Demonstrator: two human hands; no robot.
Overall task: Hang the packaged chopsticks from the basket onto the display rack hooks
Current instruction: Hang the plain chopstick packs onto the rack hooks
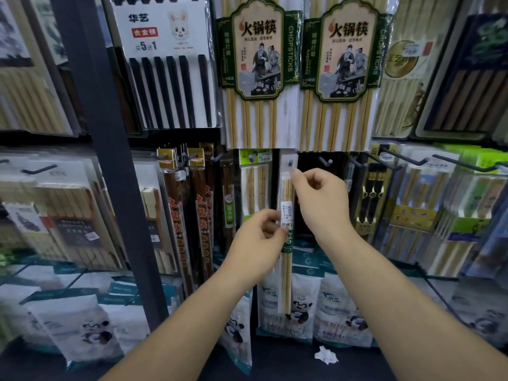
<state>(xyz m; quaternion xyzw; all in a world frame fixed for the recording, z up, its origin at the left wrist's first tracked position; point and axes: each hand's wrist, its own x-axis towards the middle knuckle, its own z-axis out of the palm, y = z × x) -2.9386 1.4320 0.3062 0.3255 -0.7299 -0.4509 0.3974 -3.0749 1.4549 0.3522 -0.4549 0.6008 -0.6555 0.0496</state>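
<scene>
A slim clear packet of bamboo chopsticks [286, 273] hangs upright in the middle of the rack, its top hole over a dark hook [290, 162]. My left hand [257, 243] pinches the packet at its middle, near the white price label. My right hand [320, 198] pinches the packet's upper right edge, just below the hook. An empty hook [326, 161] sticks out to the right of it. The basket is out of view.
Two large hot-pot chopstick packs [257, 64] hang above. Dark red chopstick packets [202, 215] and a green-topped packet [254, 188] hang to the left, black ones [372, 193] to the right. A dark upright post [110, 133] stands left. Panda-printed bags [297, 312] sit below.
</scene>
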